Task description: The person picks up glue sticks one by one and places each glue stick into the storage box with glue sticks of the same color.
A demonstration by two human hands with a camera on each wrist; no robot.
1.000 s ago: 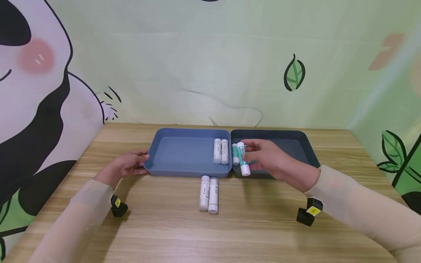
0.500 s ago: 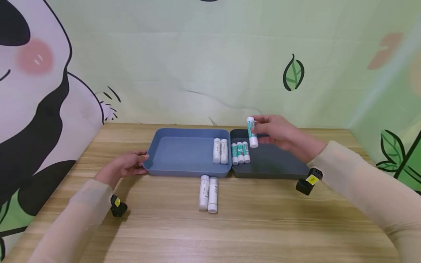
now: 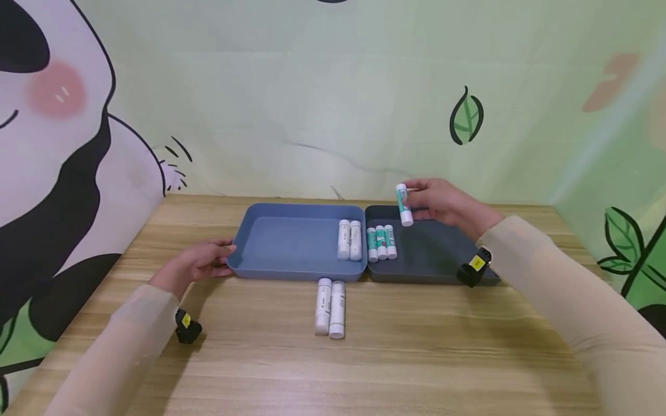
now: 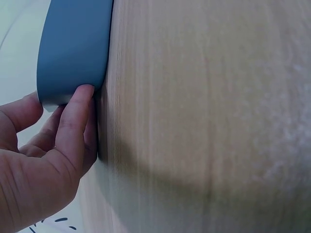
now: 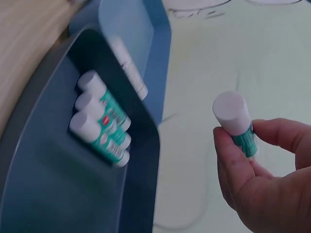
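Note:
In the head view my right hand (image 3: 442, 201) holds a glue stick (image 3: 404, 205) with white ends and a green label, raised over the back of the dark grey tray (image 3: 442, 276). The right wrist view shows it pinched between thumb and fingers, its white end (image 5: 230, 108) facing the camera. Three similar green-labelled glue sticks (image 3: 381, 242) lie side by side at that tray's left end. My left hand (image 3: 203, 259) touches the left end of the blue tray (image 3: 291, 271). Its thumb is at the rim and its fingertips (image 4: 85, 91) rest against the outer wall.
Two white tubes (image 3: 350, 240) lie at the right end of the blue tray. Two more white tubes (image 3: 330, 309) lie together on the wooden table (image 3: 250, 358), in front of the trays. The trays stand end to end, and a printed wall covering (image 3: 322, 115) rises behind.
My right hand has lifted the glue stick up and back from beside the others in the grey tray, then shifted slightly right. The left hand stays at the blue tray.

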